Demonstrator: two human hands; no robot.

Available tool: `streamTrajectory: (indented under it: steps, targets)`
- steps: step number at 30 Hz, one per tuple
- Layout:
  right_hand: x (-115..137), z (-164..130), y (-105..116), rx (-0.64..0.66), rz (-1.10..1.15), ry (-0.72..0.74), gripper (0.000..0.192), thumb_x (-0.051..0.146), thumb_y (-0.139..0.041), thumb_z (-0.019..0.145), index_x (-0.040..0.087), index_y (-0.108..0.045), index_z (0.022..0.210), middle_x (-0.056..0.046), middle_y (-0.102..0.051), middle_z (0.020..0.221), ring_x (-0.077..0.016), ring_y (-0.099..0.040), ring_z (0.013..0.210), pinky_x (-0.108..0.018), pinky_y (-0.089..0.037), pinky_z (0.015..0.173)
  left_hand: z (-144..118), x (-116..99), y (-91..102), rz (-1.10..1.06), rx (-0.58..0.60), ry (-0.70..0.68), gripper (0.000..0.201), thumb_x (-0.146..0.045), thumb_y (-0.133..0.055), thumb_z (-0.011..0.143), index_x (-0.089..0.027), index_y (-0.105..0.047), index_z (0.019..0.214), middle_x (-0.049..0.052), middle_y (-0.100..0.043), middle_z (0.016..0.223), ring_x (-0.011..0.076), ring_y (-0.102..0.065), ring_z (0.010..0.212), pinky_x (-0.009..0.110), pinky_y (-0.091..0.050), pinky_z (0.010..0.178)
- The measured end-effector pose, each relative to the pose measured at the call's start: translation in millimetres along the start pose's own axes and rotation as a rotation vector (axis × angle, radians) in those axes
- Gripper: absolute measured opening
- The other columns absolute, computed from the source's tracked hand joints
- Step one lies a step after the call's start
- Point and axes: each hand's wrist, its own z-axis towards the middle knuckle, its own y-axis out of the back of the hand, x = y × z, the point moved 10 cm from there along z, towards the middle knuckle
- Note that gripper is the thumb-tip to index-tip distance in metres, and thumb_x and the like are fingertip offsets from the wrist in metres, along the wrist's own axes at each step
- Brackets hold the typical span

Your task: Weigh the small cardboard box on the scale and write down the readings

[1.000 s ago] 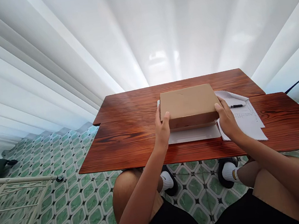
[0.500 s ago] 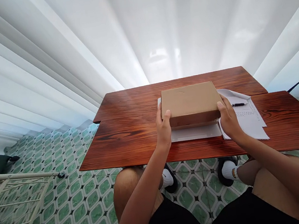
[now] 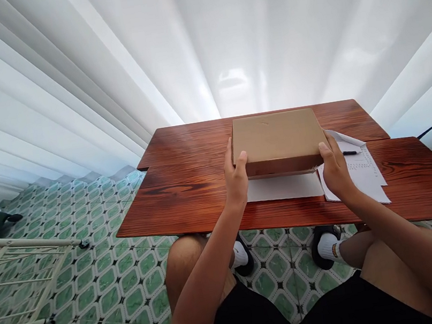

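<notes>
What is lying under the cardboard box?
A white sheet shows under the cardboard box, on the table. How far it reaches beneath is hidden, as is anything else there.

One cardboard box (image 3: pixel 277 139) sits on the surface (image 3: pixel 187 188), and two hands are on it: one left hand (image 3: pixel 236 180) and one right hand (image 3: pixel 336 168). Under and beside the box lie two separate white papers, one blank sheet (image 3: pixel 283 188) and one printed sheet (image 3: pixel 358 178). One black pen (image 3: pixel 350 152) rests on the printed sheet. Below the surface show two feet in white socks (image 3: pixel 326 245). One white wire rack (image 3: pixel 11 284) stands on the tiled floor (image 3: pixel 98 298).
</notes>
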Motion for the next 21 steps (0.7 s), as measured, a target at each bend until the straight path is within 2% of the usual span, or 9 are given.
streamTrajectory:
  steps: [6,12,16,21]
  targets:
    - [14,3,-7,0.012,-0.002,0.038,0.054,0.05,-0.04,0.101,0.024,-0.053,0.146,-0.01,-0.05,0.154,-0.0289,-0.04,0.147,-0.052,-0.028,0.125,3,-11,8.9,-0.049,-0.031,-0.047,0.052,-0.029,-0.055,0.095,-0.023,-0.056,0.147,0.0,-0.051,0.155,0.0229,-0.038,0.149,0.03,-0.035,0.121]
    - [23,7,-22,0.061,0.02,0.055,0.052,0.048,-0.039,0.102,0.028,-0.05,0.149,-0.007,-0.049,0.156,-0.0284,-0.042,0.145,-0.054,-0.032,0.122,5,-18,23.6,-0.052,-0.064,-0.043,0.057,-0.033,-0.055,0.095,-0.025,-0.052,0.151,0.001,-0.048,0.157,0.0259,-0.04,0.148,0.034,-0.039,0.119]
    - [30,10,-36,0.092,0.0,0.078,0.055,0.051,-0.039,0.102,0.027,-0.048,0.151,-0.008,-0.047,0.157,-0.0293,-0.04,0.147,-0.054,-0.029,0.124,7,-29,38.8,-0.023,-0.103,-0.086,0.056,-0.032,-0.055,0.094,-0.026,-0.053,0.15,0.002,-0.052,0.154,0.0258,-0.041,0.147,0.036,-0.038,0.12]
    - [41,11,-62,0.131,-0.002,0.114,0.057,0.055,-0.038,0.102,0.028,-0.047,0.151,-0.008,-0.048,0.157,-0.0311,-0.04,0.147,-0.055,-0.029,0.125,14,-36,66.3,-0.019,-0.176,-0.156,0.051,-0.03,-0.055,0.094,-0.024,-0.058,0.145,0.002,-0.049,0.156,0.0241,-0.042,0.147,0.033,-0.037,0.12]
